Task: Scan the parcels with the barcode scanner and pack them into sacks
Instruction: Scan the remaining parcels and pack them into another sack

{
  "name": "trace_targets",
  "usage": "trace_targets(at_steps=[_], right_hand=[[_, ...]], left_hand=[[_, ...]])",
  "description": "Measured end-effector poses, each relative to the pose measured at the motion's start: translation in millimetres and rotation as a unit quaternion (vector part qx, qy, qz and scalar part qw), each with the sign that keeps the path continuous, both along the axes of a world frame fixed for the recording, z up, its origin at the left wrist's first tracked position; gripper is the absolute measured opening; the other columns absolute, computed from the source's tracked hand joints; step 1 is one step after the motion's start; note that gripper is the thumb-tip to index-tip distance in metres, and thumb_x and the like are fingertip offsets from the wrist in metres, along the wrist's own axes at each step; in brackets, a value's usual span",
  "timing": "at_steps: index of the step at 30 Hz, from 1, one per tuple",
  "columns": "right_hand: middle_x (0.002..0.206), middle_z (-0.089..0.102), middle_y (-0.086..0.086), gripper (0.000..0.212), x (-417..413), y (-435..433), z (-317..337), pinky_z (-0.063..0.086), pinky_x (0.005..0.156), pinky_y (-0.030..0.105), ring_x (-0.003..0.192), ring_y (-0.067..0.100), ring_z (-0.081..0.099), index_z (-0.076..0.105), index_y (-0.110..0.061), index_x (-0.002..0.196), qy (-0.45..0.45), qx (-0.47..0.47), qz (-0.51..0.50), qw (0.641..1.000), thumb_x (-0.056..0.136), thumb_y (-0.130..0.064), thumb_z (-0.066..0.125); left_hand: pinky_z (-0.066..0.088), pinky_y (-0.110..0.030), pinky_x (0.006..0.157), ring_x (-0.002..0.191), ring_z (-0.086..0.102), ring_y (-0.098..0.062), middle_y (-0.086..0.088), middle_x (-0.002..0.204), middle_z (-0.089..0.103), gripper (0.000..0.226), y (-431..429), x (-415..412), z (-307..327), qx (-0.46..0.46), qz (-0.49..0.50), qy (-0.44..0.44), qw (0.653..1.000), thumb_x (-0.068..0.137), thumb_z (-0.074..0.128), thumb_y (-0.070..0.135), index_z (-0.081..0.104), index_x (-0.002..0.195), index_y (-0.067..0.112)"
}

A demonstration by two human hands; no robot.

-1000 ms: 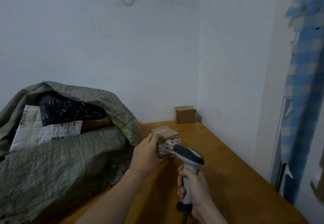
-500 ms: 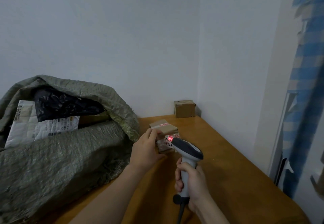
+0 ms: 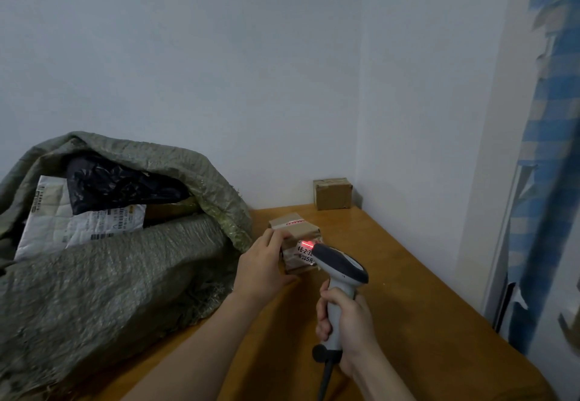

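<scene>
The small box (image 3: 295, 243) sits on the table (image 3: 408, 291), held by the left hand (image 3: 262, 270). The right hand (image 3: 348, 322) squeezes the scanner (image 3: 340, 272), its red light on the box.

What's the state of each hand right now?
Left hand: closed, holding the small parcel.
Right hand: closed round the barcode scanner.

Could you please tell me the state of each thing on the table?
barcode scanner: red beam on, gripped by the right hand
brown parcel: closed, on the table, beam on its label, left hand holding it
woven sack: open, lying on the table, parcels inside
small cardboard box: closed, in the far corner
</scene>
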State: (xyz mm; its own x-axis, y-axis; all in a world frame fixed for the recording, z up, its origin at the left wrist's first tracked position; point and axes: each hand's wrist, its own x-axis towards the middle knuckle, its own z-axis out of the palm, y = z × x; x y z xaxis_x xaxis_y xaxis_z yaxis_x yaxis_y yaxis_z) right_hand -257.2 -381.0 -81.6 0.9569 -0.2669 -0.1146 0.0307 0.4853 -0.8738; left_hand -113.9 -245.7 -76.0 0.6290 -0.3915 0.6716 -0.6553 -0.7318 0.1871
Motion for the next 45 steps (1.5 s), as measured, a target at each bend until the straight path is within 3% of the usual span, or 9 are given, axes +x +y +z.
trace_targets(at_steps=[9,17,20,24,27,32,36,40,45], right_hand=[[0.074,0.067,0.020,0.025,1,4,3,0.049,0.051,0.034,0.053,0.023,0.056,0.065,-0.009,0.118,-0.048,-0.031,-0.015,0.998,0.095,-0.002,0.059],[0.113,0.072,0.008,0.025,39,22,22,0.061,0.086,0.044,0.104,0.030,0.072,0.065,-0.018,0.115,-0.037,-0.005,-0.077,0.996,0.092,-0.021,0.075],[0.100,0.072,0.005,0.037,52,32,30,0.060,0.075,0.040,0.086,0.023,0.071,0.063,-0.016,0.121,-0.017,-0.044,-0.161,0.986,0.089,-0.030,0.078],[0.101,0.072,0.005,0.064,62,47,36,0.057,0.072,0.040,0.077,0.021,0.066,0.056,-0.023,0.134,-0.021,-0.062,-0.175,0.982,0.080,-0.044,0.084],[0.121,0.069,0.001,0.085,65,64,42,0.055,0.096,0.050,0.110,0.026,0.065,0.056,-0.023,0.138,-0.031,-0.049,-0.137,0.989,0.066,-0.054,0.088],[0.113,0.077,0.006,0.098,69,87,48,0.059,0.085,0.048,0.106,0.030,0.073,0.071,-0.020,0.120,-0.109,-0.010,0.004,0.994,0.036,-0.061,0.098],[0.112,0.077,0.010,0.085,75,94,51,0.060,0.079,0.044,0.103,0.028,0.074,0.077,-0.020,0.109,-0.159,-0.027,0.062,0.985,0.033,-0.051,0.102],[0.112,0.078,0.008,0.093,83,79,48,0.058,0.085,0.045,0.105,0.026,0.074,0.076,-0.017,0.112,-0.175,-0.059,0.036,0.982,0.030,-0.050,0.103],[0.110,0.078,0.007,0.093,95,54,38,0.059,0.087,0.048,0.102,0.025,0.075,0.077,-0.018,0.110,-0.164,-0.113,0.013,0.980,0.028,-0.054,0.101]], left_hand=[[0.054,-0.026,0.088,0.111,0.058,-0.005,0.015,0.124,0.060,0.078,9,-8,17,-0.055,0.001,0.005,0.998,0.066,0.089,0.050,0.050,0.131,0.031],[0.049,-0.011,0.063,0.082,0.061,0.003,0.010,0.102,0.062,0.049,69,-18,89,-0.412,-0.003,0.081,0.907,0.081,0.083,0.025,0.053,0.118,0.017],[0.040,-0.009,0.056,0.073,0.051,-0.002,0.006,0.091,0.054,0.042,108,-14,104,-0.496,0.028,0.059,0.866,0.087,0.071,0.031,0.055,0.117,0.005],[0.049,-0.046,0.074,0.086,0.055,-0.025,0.002,0.087,0.052,0.044,160,-7,111,-0.580,0.074,0.065,0.809,0.086,0.054,0.050,0.056,0.103,0.010],[0.043,-0.051,0.075,0.091,0.053,-0.028,0.001,0.082,0.050,0.048,189,-7,116,-0.613,0.111,0.065,0.780,0.078,0.046,0.058,0.057,0.091,0.013],[0.057,-0.061,0.076,0.110,0.059,-0.047,-0.006,0.091,0.054,0.038,216,-2,125,-0.624,0.118,0.136,0.760,0.078,0.042,0.059,0.057,0.080,0.025],[0.050,-0.042,0.068,0.103,0.063,-0.046,-0.005,0.090,0.057,0.031,223,8,138,-0.513,0.121,0.152,0.836,0.086,0.044,0.053,0.056,0.081,0.025],[0.047,-0.041,0.090,0.111,0.054,-0.023,0.003,0.115,0.062,0.027,237,31,161,-0.161,0.216,-0.008,0.963,0.090,0.053,0.041,0.070,0.105,0.026],[0.030,-0.051,0.117,0.150,0.024,-0.025,0.003,0.165,0.035,0.054,227,80,184,0.216,0.211,0.041,0.952,0.091,0.036,0.051,0.074,0.123,0.029]])
